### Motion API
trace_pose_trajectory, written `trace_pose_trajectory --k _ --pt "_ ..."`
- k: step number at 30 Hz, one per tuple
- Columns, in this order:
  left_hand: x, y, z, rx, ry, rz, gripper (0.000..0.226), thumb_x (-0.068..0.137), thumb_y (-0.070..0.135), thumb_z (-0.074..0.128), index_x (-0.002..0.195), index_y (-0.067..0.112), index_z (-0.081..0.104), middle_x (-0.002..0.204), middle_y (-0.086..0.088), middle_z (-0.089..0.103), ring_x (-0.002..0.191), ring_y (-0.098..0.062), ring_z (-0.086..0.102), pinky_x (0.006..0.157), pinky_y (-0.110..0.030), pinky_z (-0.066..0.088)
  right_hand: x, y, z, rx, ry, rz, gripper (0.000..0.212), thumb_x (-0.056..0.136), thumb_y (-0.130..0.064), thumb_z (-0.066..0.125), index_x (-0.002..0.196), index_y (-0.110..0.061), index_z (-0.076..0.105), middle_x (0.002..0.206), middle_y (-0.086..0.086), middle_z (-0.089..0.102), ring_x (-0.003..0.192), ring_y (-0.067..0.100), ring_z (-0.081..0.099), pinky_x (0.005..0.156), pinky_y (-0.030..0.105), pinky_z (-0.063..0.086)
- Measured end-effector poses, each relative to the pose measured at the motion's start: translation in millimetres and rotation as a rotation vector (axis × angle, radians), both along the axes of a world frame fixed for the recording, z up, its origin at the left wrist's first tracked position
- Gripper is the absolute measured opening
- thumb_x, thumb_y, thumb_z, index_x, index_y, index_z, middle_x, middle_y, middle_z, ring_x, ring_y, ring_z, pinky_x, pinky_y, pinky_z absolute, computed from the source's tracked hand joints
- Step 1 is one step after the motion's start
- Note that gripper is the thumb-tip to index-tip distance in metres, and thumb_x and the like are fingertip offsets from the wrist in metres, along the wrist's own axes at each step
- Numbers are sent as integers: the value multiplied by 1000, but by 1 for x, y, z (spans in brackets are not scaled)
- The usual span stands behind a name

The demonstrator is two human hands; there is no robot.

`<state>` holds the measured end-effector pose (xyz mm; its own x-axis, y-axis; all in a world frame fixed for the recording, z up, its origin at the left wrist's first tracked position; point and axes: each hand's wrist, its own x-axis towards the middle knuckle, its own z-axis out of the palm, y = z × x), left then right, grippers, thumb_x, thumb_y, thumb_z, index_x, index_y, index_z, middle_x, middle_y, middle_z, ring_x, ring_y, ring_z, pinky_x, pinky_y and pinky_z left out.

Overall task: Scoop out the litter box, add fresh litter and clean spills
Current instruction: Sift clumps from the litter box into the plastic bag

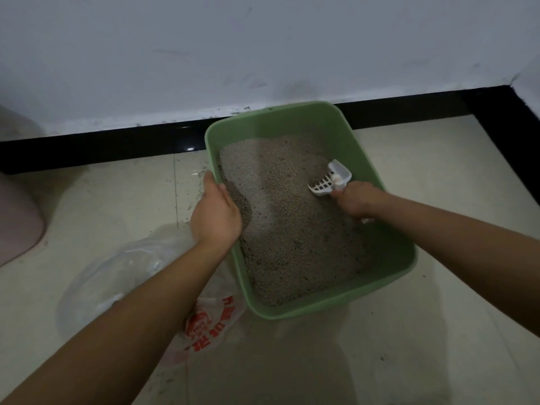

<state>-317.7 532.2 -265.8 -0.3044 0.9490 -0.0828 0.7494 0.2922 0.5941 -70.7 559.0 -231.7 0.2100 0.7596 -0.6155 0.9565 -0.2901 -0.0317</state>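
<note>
A green litter box (388,287) sits on the tiled floor, filled with grey-brown litter (292,229). My left hand (214,213) grips the box's left rim. My right hand (358,200) holds the handle of a white slotted scoop (330,179), whose blade rests in the litter near the right wall with some grains in it. The scoop's handle is mostly hidden by my fingers.
A clear plastic bag with red print (201,323) lies on the floor left of the box, partly under my left arm. Spilled litter grains (187,197) dot the tiles near the box's left side. A black baseboard (117,144) and white wall run behind. A pinkish object (14,217) stands at far left.
</note>
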Motion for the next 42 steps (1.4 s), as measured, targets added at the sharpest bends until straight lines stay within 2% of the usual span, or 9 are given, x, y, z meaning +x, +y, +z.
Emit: trace_pose_trajectory --k 2,5,8,11,14,21,24,33,42 --pt "-2 11 -3 -24 53 -1 42 105 28 26 145 16 30 67 -1 53 60 -26 56 55 -33 41 -2 22 -3 77 46 -57 40 106 -18 30 145 -19 40 90 11 57 76 22 63 77 34 57" --pt "-2 13 -6 -16 82 -3 46 104 26 27 149 17 26 61 1 50 52 -19 50 49 -31 38 -2 52 -3 79 69 5 43 108 -28 26 148 -14 34 104 25 59 71 24 61 69 33 52" --pt "-2 14 -10 20 38 -6 45 105 27 27 149 16 30 61 0 52 51 -18 52 47 -30 41 5 60 -10 91 73 39 43 108 -28 26 149 -20 32 98 19 52 74 23 59 64 31 48" --pt "-3 16 -15 57 31 -4 44 106 28 27 146 13 35 60 0 51 49 -16 50 43 -25 32 17 57 -21 157 49 196 44 106 -41 24 119 -13 56 88 12 56 80 27 58 70 36 47" --pt "-3 14 -15 69 28 -2 45 106 27 28 148 14 34 61 4 49 49 -12 46 44 -24 29 19 61 -27 195 105 345 50 103 -50 27 86 -14 58 79 9 59 71 24 57 68 37 47" --pt "-2 13 -12 61 18 15 48 106 28 27 153 16 27 63 5 47 53 -12 45 57 -29 35 -14 69 -25 118 239 526 46 103 -52 30 79 -21 54 72 8 57 62 17 54 63 31 42" --pt "-3 13 -12 55 9 12 47 106 29 26 151 18 30 64 5 49 56 -15 50 59 -30 39 -22 56 -34 140 362 459 43 104 -49 31 72 -27 49 71 6 55 64 16 54 63 30 39" --pt "-6 15 -17 86 36 8 38 105 28 27 135 10 43 67 -3 55 57 -25 54 55 -33 41 17 -13 -25 361 534 232 53 101 -48 36 71 -6 49 60 4 45 50 11 40 51 24 34" --pt "-2 11 -6 62 64 -9 30 105 29 26 125 14 43 69 -9 56 59 -31 57 57 -40 50 36 -55 -7 455 400 276 50 99 -57 31 67 -19 41 58 1 48 52 16 47 54 34 38"
